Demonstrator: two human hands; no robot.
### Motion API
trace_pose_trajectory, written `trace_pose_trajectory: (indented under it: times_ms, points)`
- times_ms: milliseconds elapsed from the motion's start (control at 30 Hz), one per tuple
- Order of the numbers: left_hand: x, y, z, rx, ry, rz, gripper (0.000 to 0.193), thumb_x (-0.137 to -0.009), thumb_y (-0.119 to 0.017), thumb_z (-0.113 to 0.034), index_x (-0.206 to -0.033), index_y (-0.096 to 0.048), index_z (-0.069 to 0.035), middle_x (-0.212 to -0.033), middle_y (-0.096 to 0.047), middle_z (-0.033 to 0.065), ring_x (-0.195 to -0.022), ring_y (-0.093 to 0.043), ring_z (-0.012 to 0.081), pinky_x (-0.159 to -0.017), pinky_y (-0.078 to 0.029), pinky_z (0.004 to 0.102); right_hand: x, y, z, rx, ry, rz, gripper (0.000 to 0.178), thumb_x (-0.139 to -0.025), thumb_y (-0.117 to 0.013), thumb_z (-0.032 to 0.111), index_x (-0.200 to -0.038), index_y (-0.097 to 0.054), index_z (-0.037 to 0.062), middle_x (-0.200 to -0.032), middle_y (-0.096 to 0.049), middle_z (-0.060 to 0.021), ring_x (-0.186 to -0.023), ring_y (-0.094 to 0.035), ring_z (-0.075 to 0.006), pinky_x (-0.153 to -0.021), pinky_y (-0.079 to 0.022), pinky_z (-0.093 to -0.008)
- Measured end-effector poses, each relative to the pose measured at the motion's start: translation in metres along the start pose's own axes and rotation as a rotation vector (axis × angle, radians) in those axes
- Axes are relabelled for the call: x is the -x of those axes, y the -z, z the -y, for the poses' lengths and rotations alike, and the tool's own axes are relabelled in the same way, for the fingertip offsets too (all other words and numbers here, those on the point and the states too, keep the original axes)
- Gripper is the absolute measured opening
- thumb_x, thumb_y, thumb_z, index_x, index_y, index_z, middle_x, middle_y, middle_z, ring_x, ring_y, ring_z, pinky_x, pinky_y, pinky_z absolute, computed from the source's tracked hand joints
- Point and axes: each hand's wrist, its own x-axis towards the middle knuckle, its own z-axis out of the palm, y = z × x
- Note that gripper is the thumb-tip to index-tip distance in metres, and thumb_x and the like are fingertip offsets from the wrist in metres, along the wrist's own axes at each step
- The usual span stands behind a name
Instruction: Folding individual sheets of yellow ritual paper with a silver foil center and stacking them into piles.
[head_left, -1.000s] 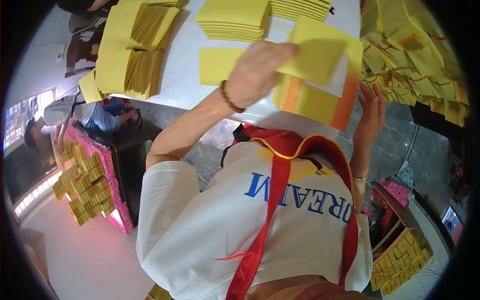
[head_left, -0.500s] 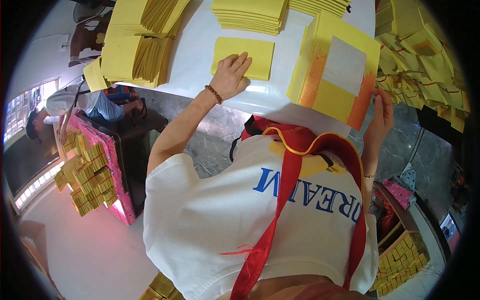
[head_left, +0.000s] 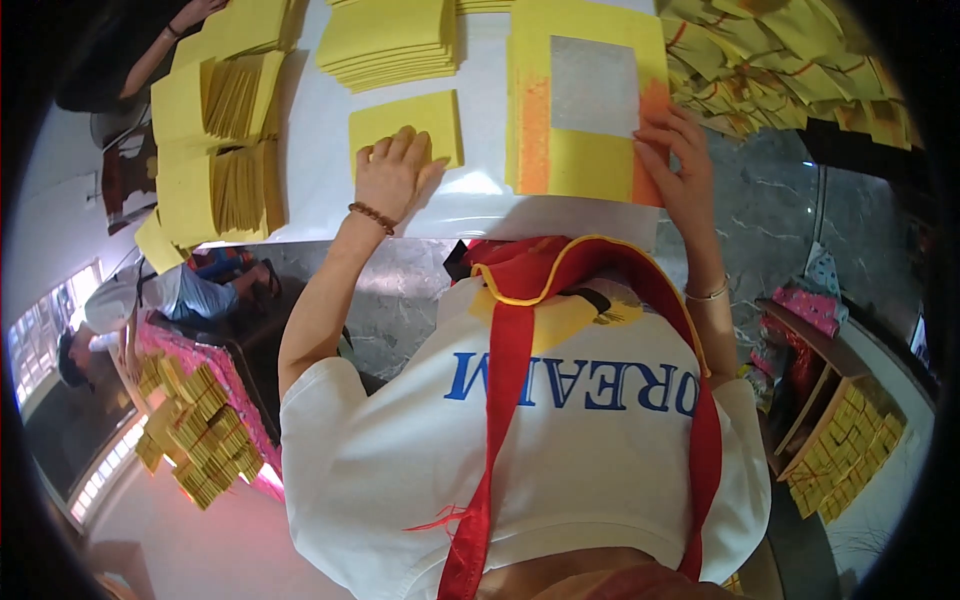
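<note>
My left hand (head_left: pixel 388 182) lies with its fingers stretched out on the near edge of a folded yellow paper (head_left: pixel 405 112), which rests on the white tabletop. To the right, my right hand (head_left: pixel 682 160) has thumb and fingertips together at the right edge of the top yellow sheet (head_left: pixel 590 165) on a stack of paper. That sheet has a silvery square in its middle and orange bands along its sides. Beyond the folded paper sits a neat pile of folded yellow papers (head_left: pixel 388 40).
Bundles of folded yellow paper (head_left: pixel 235 190) line the table's left side. Loose yellow papers (head_left: pixel 780 60) are heaped at the far right. At left, a person (head_left: pixel 125 305) is beside a pink-covered table with paper bundles (head_left: pixel 205 425). Another person's arm (head_left: pixel 155 60) shows at the far left.
The view has turned, shifting the table leftward. My right hand has moved from beside the stack's near corner to the top sheet's right edge. My left hand stays on the folded paper.
</note>
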Motion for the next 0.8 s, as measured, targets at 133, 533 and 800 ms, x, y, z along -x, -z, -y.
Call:
trace_pose_trajectory:
  times_ms: [133, 533, 800]
  points:
    - [-0.032, 0.054, -0.041, 0.321, -0.162, -0.332, 0.030, -0.081, -0.059, -0.008, -0.111, -0.060, -0.006, -0.103, -0.061, 0.0139, -0.091, -0.057, 0.0317, -0.078, -0.044, 0.0364, 0.001, 0.001, -0.003, -0.009, -0.004, -0.010, 0.013, -0.074, -0.069, 0.012, -0.086, -0.067, 0.0071, -0.104, -0.062, -0.0067, -0.112, -0.050, -0.0290, -0.095, -0.038, -0.0395]
    - [-0.065, 0.068, -0.112, 0.417, -0.702, -0.326, 0.028, -0.075, -0.067, -0.016, -0.099, -0.062, -0.004, -0.089, -0.058, 0.0077, -0.080, -0.056, 0.0229, -0.067, -0.047, 0.0314, 0.010, -0.002, -0.018, -0.512, -0.325, 0.017, 0.016, -0.084, -0.062, 0.015, -0.090, -0.067, 0.0007, -0.114, -0.057, -0.0075, -0.110, -0.050, -0.0186, -0.093, -0.039, -0.0293]
    - [-0.079, 0.066, -0.104, 0.755, -0.525, -0.171, 0.011, -0.083, -0.060, -0.012, -0.089, -0.063, -0.003, -0.073, -0.061, 0.0119, -0.068, -0.059, 0.0266, -0.061, -0.048, 0.0354, 0.010, -0.005, -0.020, -0.676, -0.393, -0.009, 0.036, -0.095, -0.043, 0.022, -0.089, -0.066, -0.0045, -0.118, -0.057, -0.0093, -0.113, -0.048, -0.0185, -0.097, -0.035, -0.0300]
